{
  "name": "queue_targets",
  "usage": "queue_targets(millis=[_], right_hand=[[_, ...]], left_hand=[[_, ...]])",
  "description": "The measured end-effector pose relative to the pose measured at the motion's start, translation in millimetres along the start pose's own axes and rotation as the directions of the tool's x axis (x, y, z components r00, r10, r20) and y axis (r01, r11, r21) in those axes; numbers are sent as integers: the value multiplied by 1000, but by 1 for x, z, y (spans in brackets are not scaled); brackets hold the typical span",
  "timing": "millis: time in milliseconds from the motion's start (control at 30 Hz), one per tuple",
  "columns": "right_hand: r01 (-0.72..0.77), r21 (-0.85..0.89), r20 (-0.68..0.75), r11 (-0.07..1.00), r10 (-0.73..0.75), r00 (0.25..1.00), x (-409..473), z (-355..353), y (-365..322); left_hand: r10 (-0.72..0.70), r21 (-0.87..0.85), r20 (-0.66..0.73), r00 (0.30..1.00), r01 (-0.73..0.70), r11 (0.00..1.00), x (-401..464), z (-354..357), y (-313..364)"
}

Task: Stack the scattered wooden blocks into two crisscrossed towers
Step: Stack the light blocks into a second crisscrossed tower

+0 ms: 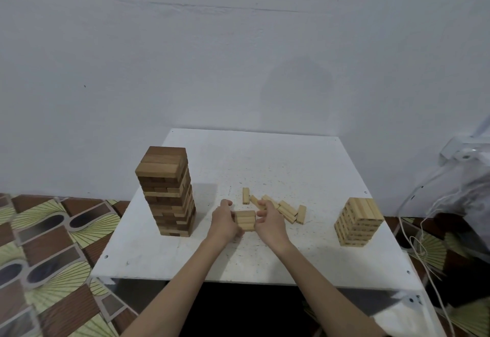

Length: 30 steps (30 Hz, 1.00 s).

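Note:
A tall crisscrossed tower of darker wooden blocks (pixel 167 191) stands at the left of the white table (pixel 265 257). A shorter, paler tower (pixel 358 221) stands at the right. Between my hands lies a small group of three pale blocks (pixel 245 220) laid side by side. My left hand (pixel 224 221) holds their left side with curled fingers. My right hand (pixel 269 220) touches their right side, its fingers bent and spread. Several loose pale blocks (pixel 281 208) lie scattered just behind my right hand.
A white wall rises right behind the table. A patterned floor mat (pixel 53 244) lies to the left. White cables and a plastic-covered object (pixel 461 177) sit at the right edge.

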State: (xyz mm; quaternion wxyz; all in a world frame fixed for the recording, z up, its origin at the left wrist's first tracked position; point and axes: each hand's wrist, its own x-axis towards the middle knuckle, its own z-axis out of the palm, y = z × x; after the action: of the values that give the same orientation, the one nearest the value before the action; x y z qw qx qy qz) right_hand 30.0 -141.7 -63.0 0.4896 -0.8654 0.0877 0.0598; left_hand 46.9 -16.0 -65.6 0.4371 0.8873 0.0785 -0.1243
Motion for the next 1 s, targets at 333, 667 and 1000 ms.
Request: queue_targets(millis=[333,667,1000], right_hand=[[5,15,-115,1000,-3,993,1,10,2],[-44,109,-148,993,60,987,2,12,1],[66,282,-257,957,9,966,-1,-28,-26]], left_hand=[[-42,-91,-51,998,38,995,0,-4,-1],[-86,-158,-86,993,72,985,-4,-6,-2],[8,-316,-168,986,-62,947,-16,-24,37]])
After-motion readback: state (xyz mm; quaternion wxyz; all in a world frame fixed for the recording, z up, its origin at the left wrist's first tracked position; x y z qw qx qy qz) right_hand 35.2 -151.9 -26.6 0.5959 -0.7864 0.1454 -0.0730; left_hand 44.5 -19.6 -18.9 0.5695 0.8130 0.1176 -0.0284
